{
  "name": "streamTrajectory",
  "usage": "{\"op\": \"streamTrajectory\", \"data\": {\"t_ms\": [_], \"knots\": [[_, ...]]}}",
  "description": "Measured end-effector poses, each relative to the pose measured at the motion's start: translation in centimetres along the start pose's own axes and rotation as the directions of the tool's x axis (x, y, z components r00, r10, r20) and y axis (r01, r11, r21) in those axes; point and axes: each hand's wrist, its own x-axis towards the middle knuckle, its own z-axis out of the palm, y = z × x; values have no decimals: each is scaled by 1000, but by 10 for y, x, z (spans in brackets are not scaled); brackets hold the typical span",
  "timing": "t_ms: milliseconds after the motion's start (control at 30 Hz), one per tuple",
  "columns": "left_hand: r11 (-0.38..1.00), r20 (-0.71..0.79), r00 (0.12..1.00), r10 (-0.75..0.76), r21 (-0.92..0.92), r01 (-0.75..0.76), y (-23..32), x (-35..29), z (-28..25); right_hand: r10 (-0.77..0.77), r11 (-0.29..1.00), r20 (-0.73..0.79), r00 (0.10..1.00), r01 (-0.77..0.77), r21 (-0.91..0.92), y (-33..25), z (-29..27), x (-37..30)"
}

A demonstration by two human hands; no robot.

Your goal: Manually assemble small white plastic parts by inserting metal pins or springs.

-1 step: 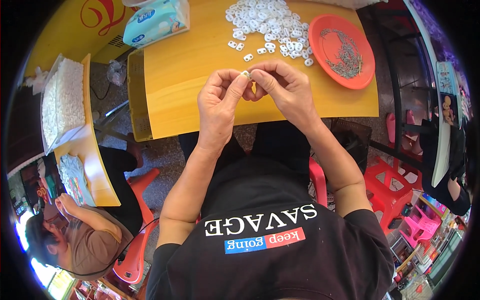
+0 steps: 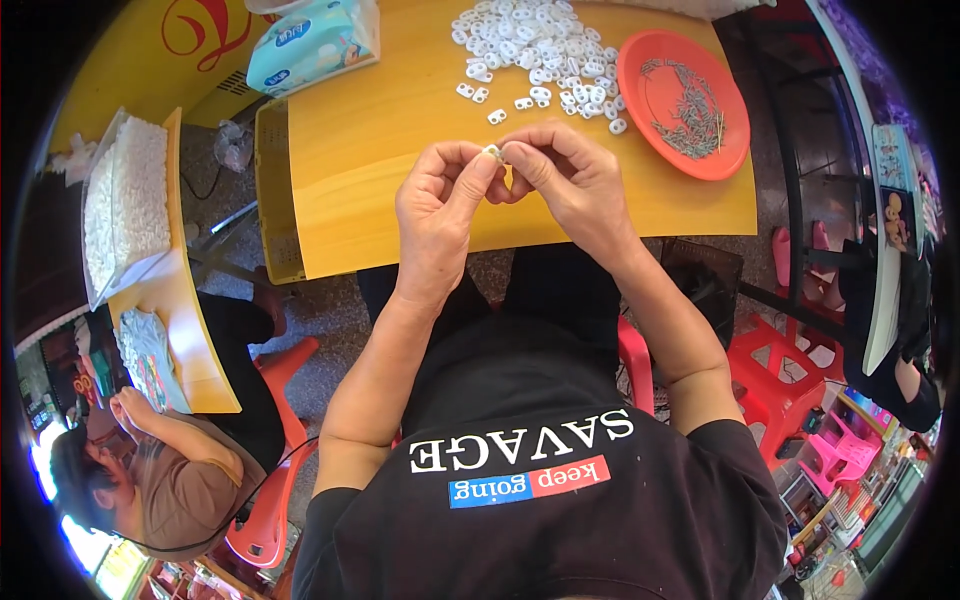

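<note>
My left hand (image 2: 437, 205) pinches a small white plastic piece (image 2: 491, 151) between thumb and fingers, held up over the near part of the yellow table (image 2: 370, 190). Pressed against that piece is my right hand (image 2: 575, 180), its thumb and fingertips also closed. Whether they grip the same piece or something tiny beside it is hidden. Beyond my hands lies a heap of white two-hole plastic pieces (image 2: 525, 40), several of them scattered toward me. A round red plate (image 2: 650, 115) at the right holds many thin grey metal bits (image 2: 690, 120).
A tissue pack (image 2: 315, 45) stands at the table's far left. To the left, another person (image 2: 190, 480) sits at a second table (image 2: 205, 350) with a clear bin of white pieces (image 2: 130, 200). Red stools (image 2: 770, 375) are at my right.
</note>
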Motion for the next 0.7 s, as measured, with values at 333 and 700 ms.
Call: {"op": "streamTrajectory", "data": {"t_ms": [333,700], "knots": [[991,-19,1000,-22,131,25,-6,-17,-4,-45,997,-39,998,42,-71,10,9,-15],[998,24,998,-50,47,49,-12,-1,-29,206,978,70,976,-202,-60,9,0,10]]}}
